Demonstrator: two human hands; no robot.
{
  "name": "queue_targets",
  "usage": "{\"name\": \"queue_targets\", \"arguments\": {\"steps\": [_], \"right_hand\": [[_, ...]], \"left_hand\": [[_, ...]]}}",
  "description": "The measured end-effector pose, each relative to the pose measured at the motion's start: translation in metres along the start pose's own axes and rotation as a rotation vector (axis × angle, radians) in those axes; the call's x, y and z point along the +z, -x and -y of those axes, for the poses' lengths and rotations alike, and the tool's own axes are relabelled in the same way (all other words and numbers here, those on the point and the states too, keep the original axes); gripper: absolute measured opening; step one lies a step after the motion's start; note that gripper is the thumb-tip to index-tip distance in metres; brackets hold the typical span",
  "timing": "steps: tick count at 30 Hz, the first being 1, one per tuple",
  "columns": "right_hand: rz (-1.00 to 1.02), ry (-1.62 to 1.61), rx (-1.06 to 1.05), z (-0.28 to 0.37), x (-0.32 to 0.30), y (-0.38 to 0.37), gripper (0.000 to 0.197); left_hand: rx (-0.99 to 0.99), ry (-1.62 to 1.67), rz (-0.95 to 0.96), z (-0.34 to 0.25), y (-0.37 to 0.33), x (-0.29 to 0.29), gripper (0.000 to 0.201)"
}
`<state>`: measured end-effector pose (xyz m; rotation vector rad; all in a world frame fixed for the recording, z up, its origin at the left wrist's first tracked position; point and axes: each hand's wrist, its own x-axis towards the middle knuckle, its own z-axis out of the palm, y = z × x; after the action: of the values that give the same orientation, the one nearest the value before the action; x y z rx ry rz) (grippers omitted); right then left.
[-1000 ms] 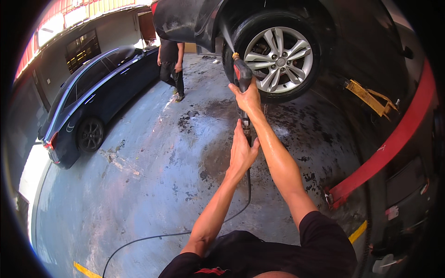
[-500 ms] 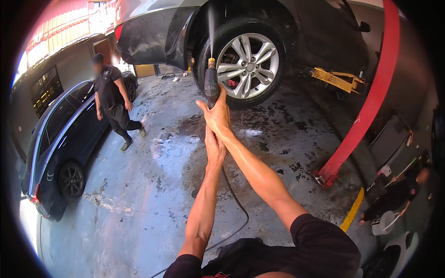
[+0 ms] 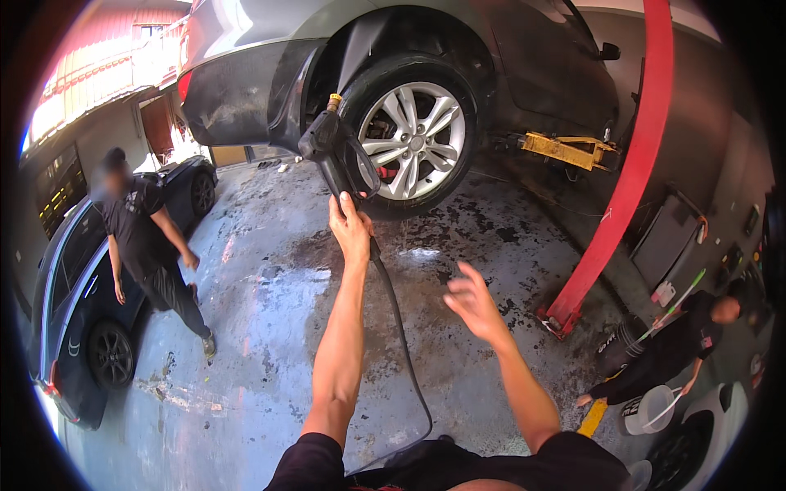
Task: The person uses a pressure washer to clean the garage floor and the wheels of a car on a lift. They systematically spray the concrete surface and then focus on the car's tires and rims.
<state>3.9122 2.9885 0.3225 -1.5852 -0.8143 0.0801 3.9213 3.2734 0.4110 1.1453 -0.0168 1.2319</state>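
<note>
My left hand [image 3: 352, 233] is closed around the grip of a black pressure washer gun [image 3: 324, 141], its brass-coloured tip pointing up. A black hose [image 3: 400, 327] runs from the grip's lower end down toward me. Just beyond the gun is a wet silver alloy wheel [image 3: 419, 142] with a dark tyre, on a raised dark grey car [image 3: 246, 92]. Whether water leaves the tip is hard to make out. My right hand [image 3: 475, 304] is off the gun, below and right of the wheel. Its fingers are apart, slightly blurred, with nothing in them.
A red lift post [image 3: 630, 164] slants at the right, beside a yellow lift arm [image 3: 569, 150]. On the left a person [image 3: 139, 221] walks beside a dark blue car [image 3: 78, 327]. At the right another person [image 3: 679, 335] holds a white bucket [image 3: 651, 409].
My right hand has let go of the gun and moved right and down. My left hand now holds the gun's grip, and the strong spray is gone. The person at left has come nearer.
</note>
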Motion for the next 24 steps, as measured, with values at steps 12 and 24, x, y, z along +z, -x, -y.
{"name": "queue_targets", "arguments": {"steps": [12, 24], "right_hand": [[-0.13, 0.215, 1.73, -0.296, -0.109, 0.49, 0.073], [-0.12, -0.092, 1.474, -0.353, -0.143, 0.463, 0.039]], "left_hand": [[0.07, -0.067, 0.154, 0.023, -0.123, 0.1, 0.044], [0.187, -0.576, 0.269, 0.025, -0.191, 0.21, 0.051]]}}
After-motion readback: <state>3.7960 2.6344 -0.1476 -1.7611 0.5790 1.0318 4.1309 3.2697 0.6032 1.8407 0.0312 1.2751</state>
